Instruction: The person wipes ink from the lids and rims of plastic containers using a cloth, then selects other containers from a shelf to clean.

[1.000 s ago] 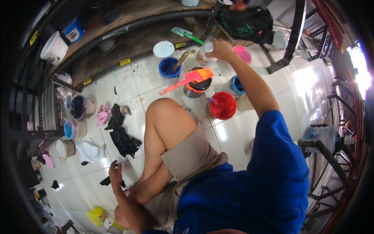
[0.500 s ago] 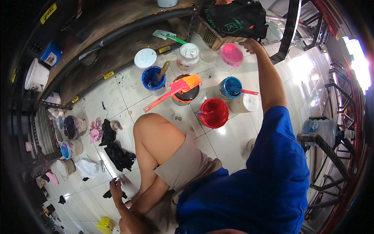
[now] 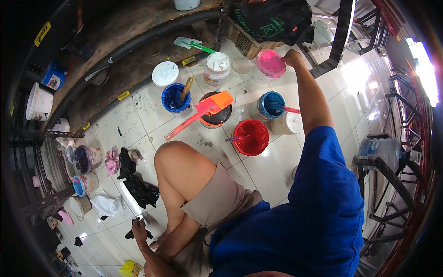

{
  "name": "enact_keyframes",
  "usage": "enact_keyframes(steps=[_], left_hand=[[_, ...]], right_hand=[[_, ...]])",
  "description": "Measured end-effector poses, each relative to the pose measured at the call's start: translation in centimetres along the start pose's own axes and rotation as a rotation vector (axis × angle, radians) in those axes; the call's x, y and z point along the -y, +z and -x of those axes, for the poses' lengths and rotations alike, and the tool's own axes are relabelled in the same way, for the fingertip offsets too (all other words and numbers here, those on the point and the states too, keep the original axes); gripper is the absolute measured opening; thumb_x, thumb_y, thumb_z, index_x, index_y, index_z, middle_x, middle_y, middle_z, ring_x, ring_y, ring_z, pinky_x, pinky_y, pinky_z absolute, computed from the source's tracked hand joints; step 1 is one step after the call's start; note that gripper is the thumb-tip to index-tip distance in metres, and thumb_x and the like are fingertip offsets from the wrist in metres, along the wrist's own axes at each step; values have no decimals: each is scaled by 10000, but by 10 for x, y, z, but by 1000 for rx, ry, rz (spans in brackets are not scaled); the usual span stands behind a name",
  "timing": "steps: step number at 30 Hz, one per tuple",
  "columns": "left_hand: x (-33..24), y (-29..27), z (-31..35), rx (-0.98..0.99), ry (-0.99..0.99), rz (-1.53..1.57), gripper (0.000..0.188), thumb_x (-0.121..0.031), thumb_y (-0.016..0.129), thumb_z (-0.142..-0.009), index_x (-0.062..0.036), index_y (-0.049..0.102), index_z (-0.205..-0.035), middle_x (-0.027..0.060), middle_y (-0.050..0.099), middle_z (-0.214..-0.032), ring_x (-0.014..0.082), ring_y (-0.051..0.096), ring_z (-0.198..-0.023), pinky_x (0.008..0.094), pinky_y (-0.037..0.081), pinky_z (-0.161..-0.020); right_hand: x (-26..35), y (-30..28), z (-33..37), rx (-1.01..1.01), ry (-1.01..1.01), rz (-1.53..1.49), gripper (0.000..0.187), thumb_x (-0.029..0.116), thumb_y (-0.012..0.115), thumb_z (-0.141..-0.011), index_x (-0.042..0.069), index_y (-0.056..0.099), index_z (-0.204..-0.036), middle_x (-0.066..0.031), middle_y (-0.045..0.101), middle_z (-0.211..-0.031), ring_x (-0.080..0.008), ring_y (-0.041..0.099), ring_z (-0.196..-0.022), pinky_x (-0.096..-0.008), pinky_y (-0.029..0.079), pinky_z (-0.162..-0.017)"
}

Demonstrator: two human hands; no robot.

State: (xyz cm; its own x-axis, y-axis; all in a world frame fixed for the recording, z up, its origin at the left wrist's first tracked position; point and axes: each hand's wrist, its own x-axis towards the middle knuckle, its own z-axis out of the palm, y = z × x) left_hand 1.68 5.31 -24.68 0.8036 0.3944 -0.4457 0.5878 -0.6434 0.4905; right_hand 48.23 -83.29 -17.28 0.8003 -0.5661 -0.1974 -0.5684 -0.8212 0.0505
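Observation:
My right hand [image 3: 294, 58] reaches far forward, its fingers closed at the right rim of a tub with a pink-smeared top [image 3: 271, 63]. Low on the left, my left hand [image 3: 140, 231] hangs near my foot, fingers loosely apart and holding nothing. Nearer me stand a red paint tub [image 3: 250, 137] with a purple handle in it, and a teal paint tub [image 3: 271, 105] with a red-handled tool. A red spatula with an orange blade [image 3: 217, 104] lies across a dark-topped tub [image 3: 222, 116]. Further left is a blue paint tub [image 3: 176, 98] holding a wooden-handled tool.
White-topped tubs [image 3: 217, 69] stand along the low shelf [image 3: 152, 69], where a green-handled scraper [image 3: 198, 45] lies. Behind the pink tub is a crate [image 3: 244, 44] under a black bag [image 3: 272, 21]. Black rags [image 3: 140, 190] and more tubs [image 3: 86, 183] are at left.
My right hand has come in against the pink tub's rim, its fingers closing there. The tub has shifted slightly. My left hand stays low by my foot.

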Motion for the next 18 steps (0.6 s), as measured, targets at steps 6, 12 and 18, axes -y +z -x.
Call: enact_keyframes(steps=[6, 12, 18], left_hand=[[-3, -3, -5, 30, 21, -3, 346, -189, 595, -920, 71, 602, -1150, 113, 643, -727, 183, 585, -663, 349, 463, -639], [13, 1, -8, 26, 34, -19, 357, -194, 598, -913, 68, 604, -1157, 128, 657, -744, 212, 607, -678, 360, 473, -655], [-6, 0, -8, 13, 29, -10, 353, -195, 604, -914, 61, 609, -1158, 138, 666, -771, 223, 612, -686, 358, 479, -665]], right_hand=[[10, -41, 45, -46, 36, -25, 480, 341, 724, -743, 77, 690, -1143, -177, 645, -1220, -333, 611, -1153, -420, 498, -954], [-26, -37, 19, -45, 70, -50, 471, 353, 725, -620, 58, 721, -988, -177, 685, -1035, -322, 660, -985, -409, 522, -844], [-49, -16, 2, -28, 72, -138, 360, 372, 734, -586, 78, 760, -793, -151, 714, -817, -277, 696, -802, -388, 535, -735]])
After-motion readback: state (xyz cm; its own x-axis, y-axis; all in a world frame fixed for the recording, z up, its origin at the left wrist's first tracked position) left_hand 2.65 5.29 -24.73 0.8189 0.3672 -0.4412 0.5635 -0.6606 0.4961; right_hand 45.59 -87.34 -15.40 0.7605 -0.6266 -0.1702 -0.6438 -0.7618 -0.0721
